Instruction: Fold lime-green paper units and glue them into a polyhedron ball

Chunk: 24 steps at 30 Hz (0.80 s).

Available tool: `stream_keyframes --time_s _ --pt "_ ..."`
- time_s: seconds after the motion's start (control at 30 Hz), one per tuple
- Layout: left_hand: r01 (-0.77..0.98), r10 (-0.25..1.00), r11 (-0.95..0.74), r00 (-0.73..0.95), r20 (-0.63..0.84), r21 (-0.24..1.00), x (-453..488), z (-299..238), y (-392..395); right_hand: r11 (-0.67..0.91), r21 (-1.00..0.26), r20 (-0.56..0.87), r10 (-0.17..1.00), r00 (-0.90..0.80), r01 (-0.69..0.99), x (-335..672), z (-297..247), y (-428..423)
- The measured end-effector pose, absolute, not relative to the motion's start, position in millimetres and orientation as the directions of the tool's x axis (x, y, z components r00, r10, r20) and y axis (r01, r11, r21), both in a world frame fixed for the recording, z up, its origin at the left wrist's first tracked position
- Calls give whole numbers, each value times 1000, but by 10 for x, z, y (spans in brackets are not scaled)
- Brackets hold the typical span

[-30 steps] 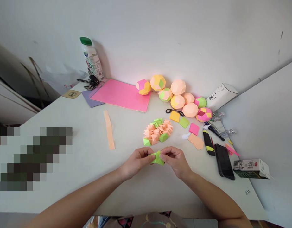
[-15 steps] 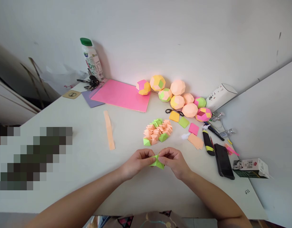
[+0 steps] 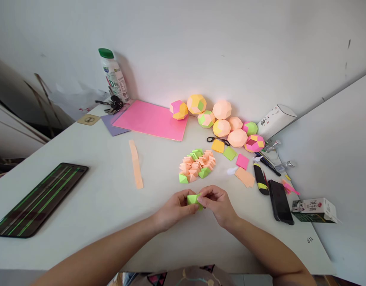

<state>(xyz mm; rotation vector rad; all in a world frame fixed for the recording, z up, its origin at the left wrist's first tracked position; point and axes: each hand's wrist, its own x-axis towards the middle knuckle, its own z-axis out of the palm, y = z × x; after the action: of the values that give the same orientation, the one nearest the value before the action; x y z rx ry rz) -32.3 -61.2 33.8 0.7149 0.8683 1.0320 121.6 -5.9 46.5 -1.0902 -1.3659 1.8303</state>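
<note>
A small folded piece of green paper (image 3: 193, 199) is held between both hands near the front of the table. My left hand (image 3: 177, 207) grips its left and lower side, thumb in front. My right hand (image 3: 217, 201) pinches its right edge between thumb and fingers. Just beyond the hands lies a cluster of folded paper units (image 3: 196, 165), peach and green, set close together in rows. To the left is a strip of peach paper (image 3: 136, 163), lying flat. My fingers hide part of the green piece.
Faceted paper balls (image 3: 222, 109) sit along the wall, near black-handled scissors (image 3: 218, 140) and sticky-note pads (image 3: 242, 161). At right are a box cutter (image 3: 261, 178), a phone (image 3: 280, 201) and a milk carton (image 3: 314, 210). A tablet (image 3: 40, 200), pink sheet (image 3: 153, 120) and bottle (image 3: 114, 77) are leftward.
The green paper has been turned in my fingers and now shows a more block-like face. My left thumb has shifted lower on it. The tablet, formerly pixelated, now shows clearly.
</note>
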Motion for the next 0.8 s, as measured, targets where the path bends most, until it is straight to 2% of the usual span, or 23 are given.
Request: stream_keyframes --time_s 0.23,0.63,0.73,0.8 --pt "-354 907 402 283 -313 844 -362 308 -596 -280 -959 -248 773 -583 38 1230 537 -49" --pt "-610 938 338 161 -306 716 -314 309 -629 -230 -972 -223 851 -476 44 1195 435 -88" --pt "-643 934 346 165 -318 683 -364 295 -608 -133 -972 -221 808 -546 196 1276 602 -2" --pt "-664 929 356 173 -328 658 -408 306 -586 100 -888 -227 753 -618 448 1412 805 106"
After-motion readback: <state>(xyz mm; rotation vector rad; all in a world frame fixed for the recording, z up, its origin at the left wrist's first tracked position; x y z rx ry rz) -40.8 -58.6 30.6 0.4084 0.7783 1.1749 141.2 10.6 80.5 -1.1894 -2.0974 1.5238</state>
